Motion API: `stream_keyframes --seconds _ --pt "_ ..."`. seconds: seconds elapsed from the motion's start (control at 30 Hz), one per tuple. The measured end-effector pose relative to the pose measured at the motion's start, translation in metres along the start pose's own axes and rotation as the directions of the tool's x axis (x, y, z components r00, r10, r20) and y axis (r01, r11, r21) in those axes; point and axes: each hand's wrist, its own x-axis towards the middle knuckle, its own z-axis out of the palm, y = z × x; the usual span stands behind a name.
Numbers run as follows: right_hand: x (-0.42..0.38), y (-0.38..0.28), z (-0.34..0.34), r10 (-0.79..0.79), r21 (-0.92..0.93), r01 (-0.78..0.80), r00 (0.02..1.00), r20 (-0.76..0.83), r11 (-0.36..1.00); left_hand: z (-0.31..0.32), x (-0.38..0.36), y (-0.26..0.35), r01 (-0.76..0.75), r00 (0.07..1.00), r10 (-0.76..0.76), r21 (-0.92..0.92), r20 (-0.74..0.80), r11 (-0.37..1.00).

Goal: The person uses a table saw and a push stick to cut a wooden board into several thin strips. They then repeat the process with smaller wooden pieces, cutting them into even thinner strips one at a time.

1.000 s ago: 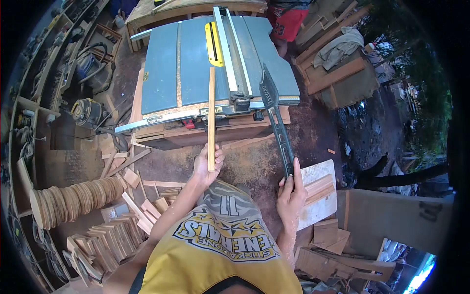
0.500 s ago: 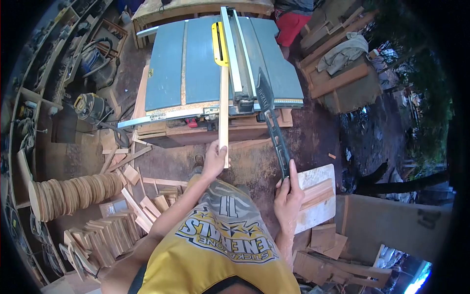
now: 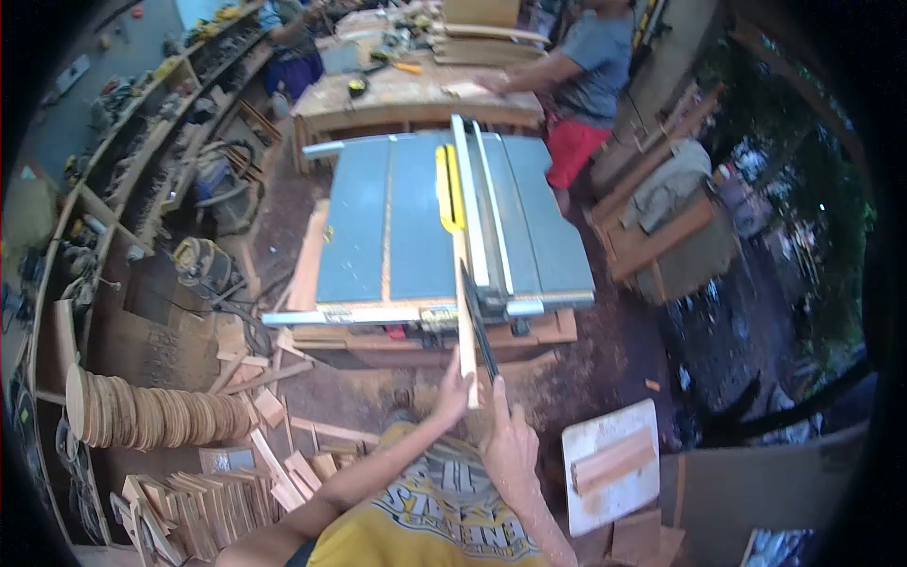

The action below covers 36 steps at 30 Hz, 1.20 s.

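My left hand (image 3: 454, 391) is closed around the near end of a long, narrow wood strip (image 3: 464, 326). The strip lies on the blue-grey table saw (image 3: 359, 217) and overhangs its front edge, its far end at the yellow throat plate (image 3: 447, 189). Just to the right, my right hand (image 3: 511, 446) grips a black push stick (image 3: 483, 338), index finger stretched along it. The push stick's far tip overlaps the strip in this view. To the right of the strip runs the pale rip fence (image 3: 470, 198).
A person (image 3: 590, 66) in red shorts leans on the workbench (image 3: 397, 102) behind the saw; another person (image 3: 288, 42) stands at the back left. Round wood discs (image 3: 156, 413) and cut boards (image 3: 203, 501) stand at left. A white board (image 3: 614, 510) lies at right.
The push stick has swung left, from well right of the strip to alongside it, and my right hand has come close to my left. The view has tilted up, showing the workbench and people.
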Motion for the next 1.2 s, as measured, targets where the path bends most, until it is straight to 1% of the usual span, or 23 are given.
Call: stream_keyframes --seconds 0.07,0.1,0.13,0.23,0.27,0.37,0.4,0.47,0.53,0.57,0.6,0.63,0.7,0.77,0.8,0.9,0.93,1.03,1.13,1.2 --pt "0.009 -0.009 -0.004 0.033 -0.023 -0.032 0.999 0.034 0.999 0.001 0.001 0.001 -0.099 0.993 0.096 0.04 0.066 0.994" --pt "0.011 -0.013 -0.006 0.056 -0.039 -0.054 0.997 0.056 0.998 0.002 0.003 -0.006 -0.243 0.969 0.229 0.183 0.095 0.953" --pt "0.014 -0.017 -0.009 0.061 -0.059 -0.057 0.996 0.071 0.997 0.005 0.004 -0.007 -0.378 0.926 0.358 0.318 0.122 0.87" --pt "0.019 -0.021 -0.014 0.085 -0.111 -0.073 0.99 0.11 0.991 0.0 0.002 0.0 -0.383 0.92 0.308 0.397 0.242 0.834" --pt "0.02 -0.021 -0.013 0.084 -0.116 -0.071 0.99 0.117 0.991 0.0 0.0 0.003 -0.331 0.934 0.248 0.355 0.259 0.875" --pt "0.019 -0.02 -0.013 0.075 -0.11 -0.062 0.99 0.121 0.992 -0.008 -0.004 0.001 -0.349 0.912 0.251 0.292 0.326 0.89" --pt "0.019 -0.02 -0.015 0.071 -0.106 -0.059 0.991 0.116 0.993 -0.012 -0.009 -0.001 -0.391 0.895 0.287 0.295 0.341 0.872" --pt "0.022 -0.018 -0.017 0.07 -0.106 -0.059 0.992 0.109 0.993 -0.019 -0.009 -0.007 -0.406 0.894 0.303 0.308 0.331 0.86" --pt "0.02 -0.018 -0.016 0.062 -0.093 -0.053 0.994 0.088 0.994 -0.026 -0.013 -0.01 -0.329 0.93 0.243 0.332 0.275 0.884" --pt "0.023 -0.019 -0.013 0.056 -0.085 -0.05 0.996 0.069 0.995 -0.03 -0.016 -0.015 -0.34 0.93 0.25 0.377 0.269 0.862" --pt "0.023 -0.018 -0.011 0.065 -0.08 -0.061 0.996 0.054 0.995 -0.025 -0.02 0.007 -0.343 0.931 0.245 0.417 0.27 0.842" --pt "0.022 -0.018 -0.01 0.085 -0.075 -0.079 0.993 0.078 0.994 -0.021 -0.023 0.02 -0.341 0.932 0.233 0.453 0.279 0.824" --pt "0.027 -0.02 -0.01 0.115 -0.063 -0.108 0.986 0.119 0.992 -0.029 -0.013 0.002 -0.213 0.947 0.12 0.305 0.297 0.928" --pt "0.028 -0.019 -0.011 0.121 -0.067 -0.114 0.987 0.102 0.991 -0.032 -0.012 0.014 -0.285 0.942 0.132 0.528 0.309 0.8" --pt "0.029 -0.019 -0.011 0.108 -0.065 -0.103 0.99 0.093 0.993 -0.031 -0.015 0.021 -0.334 0.936 0.191 0.567 0.296 0.753" --pt "0.034 -0.017 -0.01 0.1 -0.055 -0.095 0.991 0.094 0.994 -0.038 -0.003 0.016 -0.412 0.903 0.233 0.575 0.361 0.706" --pt "0.035 -0.015 -0.007 0.093 -0.063 -0.088 0.992 0.082 0.994 -0.039 0.001 0.013 -0.416 0.901 0.243 0.557 0.358 0.719" --pt "0.041 -0.014 -0.002 0.083 -0.071 -0.078 0.995 0.064 0.994 -0.042 0.009 0.012 -0.469 0.878 0.294 0.552 0.378 0.69" --pt "0.051 -0.02 -0.007 0.099 -0.059 -0.095 0.992 0.08 0.994 -0.042 0.016 0.021 -0.459 0.882 0.283 0.544 0.378 0.703" --pt "0.058 -0.023 -0.009 0.107 -0.063 -0.102 0.99 0.093 0.993 -0.04 0.019 0.031 -0.464 0.88 0.282 0.57 0.381 0.678"
